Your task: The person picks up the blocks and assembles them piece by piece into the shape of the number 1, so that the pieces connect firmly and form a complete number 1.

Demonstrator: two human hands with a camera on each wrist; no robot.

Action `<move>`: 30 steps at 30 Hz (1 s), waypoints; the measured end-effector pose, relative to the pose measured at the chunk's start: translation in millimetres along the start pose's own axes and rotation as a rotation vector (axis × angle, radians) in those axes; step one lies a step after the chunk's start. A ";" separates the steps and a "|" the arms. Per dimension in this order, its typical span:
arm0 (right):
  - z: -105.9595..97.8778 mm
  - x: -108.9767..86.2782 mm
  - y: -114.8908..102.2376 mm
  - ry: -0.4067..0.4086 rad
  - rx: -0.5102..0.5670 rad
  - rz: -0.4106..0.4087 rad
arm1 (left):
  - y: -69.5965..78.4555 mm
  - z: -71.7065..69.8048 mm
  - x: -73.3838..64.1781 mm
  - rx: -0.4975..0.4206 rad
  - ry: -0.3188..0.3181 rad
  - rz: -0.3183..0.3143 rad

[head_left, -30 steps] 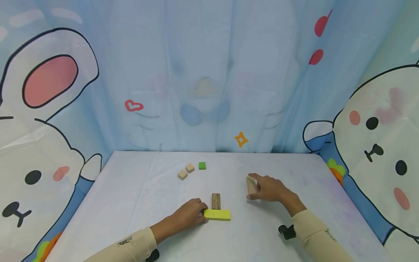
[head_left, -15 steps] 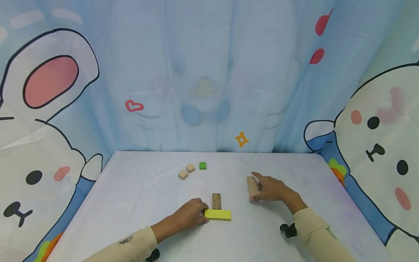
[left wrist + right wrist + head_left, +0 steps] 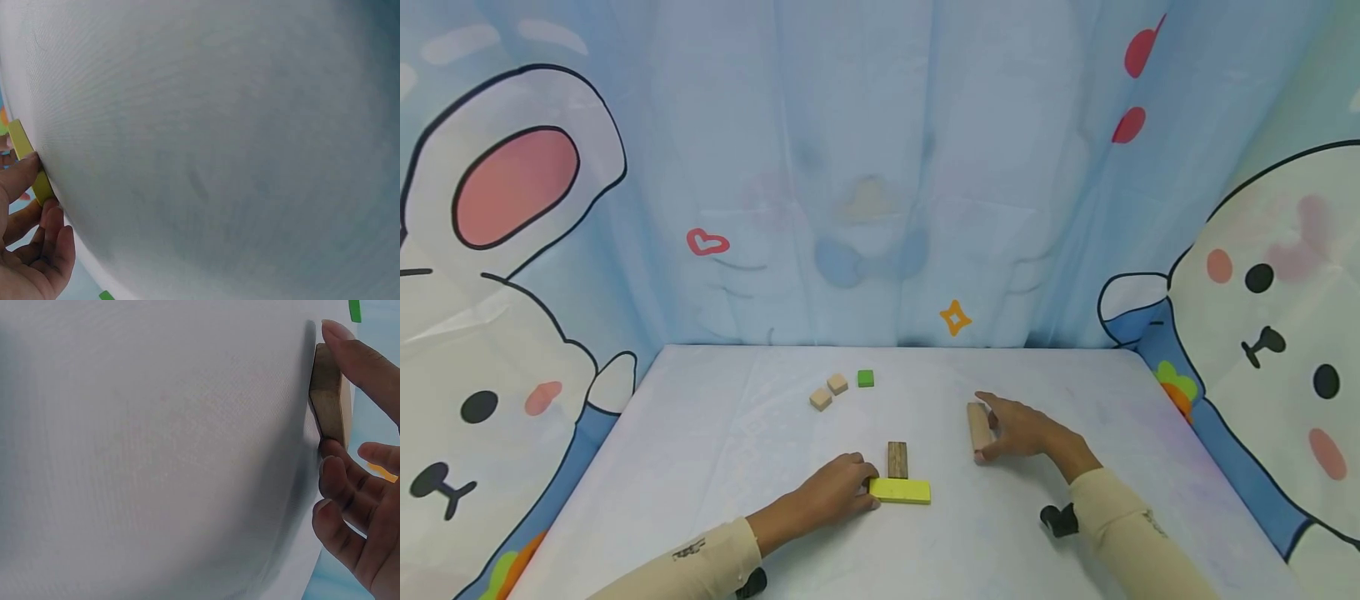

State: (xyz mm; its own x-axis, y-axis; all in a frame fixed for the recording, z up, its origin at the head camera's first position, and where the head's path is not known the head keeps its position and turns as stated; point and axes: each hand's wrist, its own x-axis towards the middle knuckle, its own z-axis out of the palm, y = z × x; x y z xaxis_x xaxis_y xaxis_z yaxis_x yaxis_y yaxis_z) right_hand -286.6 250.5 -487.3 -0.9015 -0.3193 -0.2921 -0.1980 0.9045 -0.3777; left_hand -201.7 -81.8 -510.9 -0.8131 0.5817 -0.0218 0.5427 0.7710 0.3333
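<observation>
In the head view, my left hand pinches one end of a yellow rectangular block that lies crosswise on the table. The left wrist view shows thumb and fingers on that yellow block. A dark wood-grain block lies just behind it, pointing away, so the two form an upside-down T. Further right, my right hand is spread beside a plain wooden block. Its thumb is at the near end and its index finger is lifted off the far end. Fingertips stay close to the wooden block in the right wrist view.
Two small plain wooden cubes and a green block sit at the back of the white-covered table. Behind the table hangs a blue curtain with cartoon animals. Black wrist cameras hang under both sleeves.
My right hand has loosened on the plain wooden block: the index finger lifted from its far end and the thumb drew slightly right. The left hand and the yellow block stay put.
</observation>
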 end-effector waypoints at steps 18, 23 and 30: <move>-1.9 8.9 11.5 -0.068 0.055 -0.013 | 1.5 0.1 1.1 0.019 -0.004 -0.021; -3.8 8.1 11.2 -0.071 0.072 -0.025 | 2.5 -1.1 0.7 0.023 -0.002 -0.018; -3.9 10.0 14.7 -0.069 0.084 -0.019 | 2.7 -1.1 0.6 0.025 -0.013 -0.026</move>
State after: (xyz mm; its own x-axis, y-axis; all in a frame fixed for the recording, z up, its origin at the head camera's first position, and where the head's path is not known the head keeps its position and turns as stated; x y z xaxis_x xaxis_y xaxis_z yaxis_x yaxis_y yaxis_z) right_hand -300.0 261.7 -492.3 -0.8685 -0.3576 -0.3433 -0.1790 0.8721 -0.4555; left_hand -200.9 -79.7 -509.0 -0.8240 0.5649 -0.0424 0.5270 0.7919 0.3087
